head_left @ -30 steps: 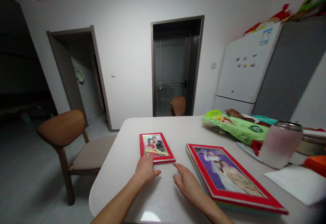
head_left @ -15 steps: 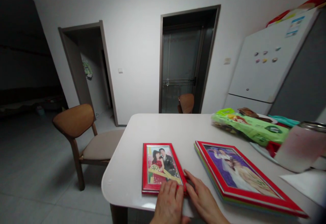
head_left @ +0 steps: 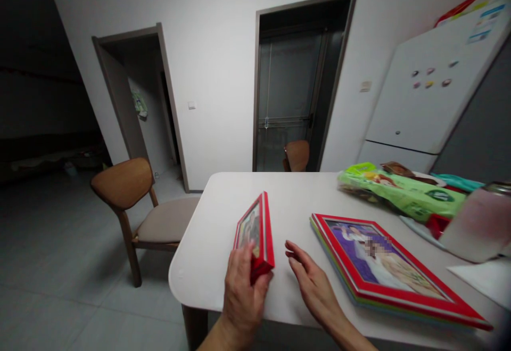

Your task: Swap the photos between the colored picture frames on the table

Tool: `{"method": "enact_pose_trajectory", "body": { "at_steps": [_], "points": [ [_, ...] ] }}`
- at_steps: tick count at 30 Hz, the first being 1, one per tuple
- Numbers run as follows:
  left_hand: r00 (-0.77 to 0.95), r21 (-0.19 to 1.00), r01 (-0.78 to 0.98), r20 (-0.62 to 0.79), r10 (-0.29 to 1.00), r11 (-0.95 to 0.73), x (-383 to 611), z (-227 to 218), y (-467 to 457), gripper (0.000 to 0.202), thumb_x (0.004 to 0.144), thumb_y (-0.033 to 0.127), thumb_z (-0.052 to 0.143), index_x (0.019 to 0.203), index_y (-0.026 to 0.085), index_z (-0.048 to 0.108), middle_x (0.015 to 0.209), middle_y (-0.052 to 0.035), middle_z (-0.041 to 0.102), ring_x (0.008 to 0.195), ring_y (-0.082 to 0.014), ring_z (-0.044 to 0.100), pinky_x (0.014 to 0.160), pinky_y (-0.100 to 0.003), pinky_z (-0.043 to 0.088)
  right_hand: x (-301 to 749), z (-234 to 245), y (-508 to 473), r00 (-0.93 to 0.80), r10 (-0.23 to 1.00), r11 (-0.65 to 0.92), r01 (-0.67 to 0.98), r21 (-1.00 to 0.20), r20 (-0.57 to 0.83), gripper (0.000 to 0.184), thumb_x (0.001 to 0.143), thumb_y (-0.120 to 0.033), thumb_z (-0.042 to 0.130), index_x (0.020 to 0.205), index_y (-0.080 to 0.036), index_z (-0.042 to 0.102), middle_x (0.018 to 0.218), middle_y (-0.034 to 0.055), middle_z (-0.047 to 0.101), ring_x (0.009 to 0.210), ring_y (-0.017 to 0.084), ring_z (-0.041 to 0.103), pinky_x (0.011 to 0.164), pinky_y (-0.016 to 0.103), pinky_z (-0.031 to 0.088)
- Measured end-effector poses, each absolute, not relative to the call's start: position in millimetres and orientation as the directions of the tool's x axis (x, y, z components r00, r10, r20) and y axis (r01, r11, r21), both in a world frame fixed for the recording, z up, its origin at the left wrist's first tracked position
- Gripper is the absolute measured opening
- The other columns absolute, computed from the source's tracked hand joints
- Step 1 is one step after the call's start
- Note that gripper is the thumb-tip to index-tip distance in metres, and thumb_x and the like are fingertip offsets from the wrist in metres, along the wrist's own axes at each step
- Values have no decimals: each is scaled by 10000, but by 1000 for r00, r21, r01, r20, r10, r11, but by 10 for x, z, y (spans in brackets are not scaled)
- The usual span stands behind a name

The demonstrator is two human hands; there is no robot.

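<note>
My left hand (head_left: 241, 292) grips the near end of a small red photo frame (head_left: 255, 231) and holds it tilted up on its edge above the white table (head_left: 287, 191). My right hand (head_left: 313, 284) hovers just right of the frame, fingers slightly curled and apart, holding nothing. A larger red photo frame (head_left: 383, 258) lies flat on a stack to the right of that hand.
A green packet (head_left: 399, 191), a pinkish jar with a metal lid (head_left: 477, 223) and a white sheet (head_left: 485, 282) sit at the table's right. A wooden chair (head_left: 136, 202) stands left of the table. A white fridge (head_left: 435, 90) and two dark doorways lie beyond.
The small frame lay flat on the table under both hands; now my left hand has lifted it onto its edge and my right hand has come off it.
</note>
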State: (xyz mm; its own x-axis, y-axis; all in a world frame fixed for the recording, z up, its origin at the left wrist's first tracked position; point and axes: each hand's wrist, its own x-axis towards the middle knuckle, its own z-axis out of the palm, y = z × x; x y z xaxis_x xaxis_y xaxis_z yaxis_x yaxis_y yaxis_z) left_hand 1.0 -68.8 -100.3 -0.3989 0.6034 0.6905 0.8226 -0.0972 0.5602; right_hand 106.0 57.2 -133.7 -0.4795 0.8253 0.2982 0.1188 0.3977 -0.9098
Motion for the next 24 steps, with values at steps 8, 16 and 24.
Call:
{"method": "enact_pose_trajectory", "body": {
  "at_steps": [8,16,24],
  "points": [
    [-732,881,458,451,511,-123,-279,-810,-976,516,785,322,449,1246,208,245,950,-40,498,812,-145,553,721,-275,464,768,-1327,461,-662,586,711,143,-689,468,374,756,-330,424,1101,-207,498,1117,81,531,1046,190,466,906,390,365],
    [-723,957,289,238,648,-29,-404,-1364,-1040,491,769,302,436,1213,139,305,1174,-103,476,1059,-199,456,876,-321,381,734,-1391,423,-762,480,825,224,-519,435,342,740,-290,442,1037,-161,555,1074,116,546,991,209,483,856,381,387],
    [-618,671,670,267,739,317,-394,-1455,-1054,479,741,290,409,1173,86,379,1076,-138,513,1016,-237,462,872,-367,357,845,-1424,490,-810,434,879,283,-385,395,263,716,-252,460,933,-223,606,1015,86,545,911,210,500,769,362,408]
  ]
}}
